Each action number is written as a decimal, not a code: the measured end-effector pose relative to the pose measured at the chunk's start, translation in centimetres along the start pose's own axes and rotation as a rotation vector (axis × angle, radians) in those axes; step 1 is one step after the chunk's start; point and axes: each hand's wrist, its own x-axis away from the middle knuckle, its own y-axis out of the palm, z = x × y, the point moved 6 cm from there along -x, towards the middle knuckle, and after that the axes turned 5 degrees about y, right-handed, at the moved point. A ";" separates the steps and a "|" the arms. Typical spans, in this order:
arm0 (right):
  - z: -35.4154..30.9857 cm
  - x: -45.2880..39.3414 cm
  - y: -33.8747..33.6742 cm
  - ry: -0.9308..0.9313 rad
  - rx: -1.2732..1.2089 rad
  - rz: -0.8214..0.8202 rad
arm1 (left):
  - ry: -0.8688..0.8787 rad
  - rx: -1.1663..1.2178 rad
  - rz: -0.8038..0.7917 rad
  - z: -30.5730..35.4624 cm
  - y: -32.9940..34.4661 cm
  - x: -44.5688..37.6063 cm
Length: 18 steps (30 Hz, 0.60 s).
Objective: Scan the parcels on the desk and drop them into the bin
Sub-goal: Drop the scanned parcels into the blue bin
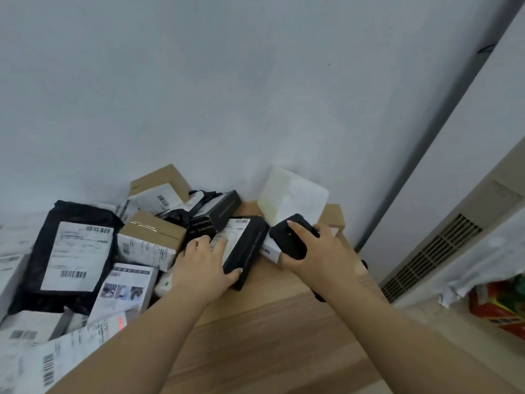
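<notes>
1. Head view, and I take the tabletop (284,336) as my landmark: the heap of parcels covers its left and far side, and the near right part is bare wood. The bin is not in view, so I cannot tell which way a drop must go. That is my first worry, a blind carry.
2. Black mailer bag (74,251), far left of the tabletop: one, with one large white label. It lies on other parcels and could slide if the heap is disturbed.
3. Brown cartons: I count three plain ones, and the nearest brown carton (152,237) sits just left of the parcel in hand. Pulling that parcel out may tip it.
4. Black box (245,248), mid tabletop at the far edge: one in hand, at least one more black box behind it. The left hand (204,263) has its grip around it, thumb curled on the near edge and fingers over the label. Those fingers may mask the barcode and spoil the read.
5. Scanner (292,237), just right of the black box: one. The right hand (318,251) has its grip clenched round it, pointed down past the label, so a misread is likely.
6. Hands: two.
</notes>
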 end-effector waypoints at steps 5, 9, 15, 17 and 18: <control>1.3 -2.1 3.9 -0.010 0.026 -0.133 | -0.077 0.142 -0.112 0.6 3.9 -1.0; 2.1 -3.9 5.7 -0.033 0.044 -0.214 | -0.177 0.227 -0.153 0.8 6.1 -2.2; 3.7 -5.9 7.0 -0.067 0.055 -0.310 | -0.273 0.289 -0.198 1.7 8.5 -3.9; 4.3 -6.1 7.2 -0.079 0.059 -0.325 | -0.286 0.292 -0.211 2.0 9.0 -4.2; 4.5 -6.2 7.2 -0.085 0.060 -0.330 | -0.294 0.292 -0.214 2.2 9.2 -4.3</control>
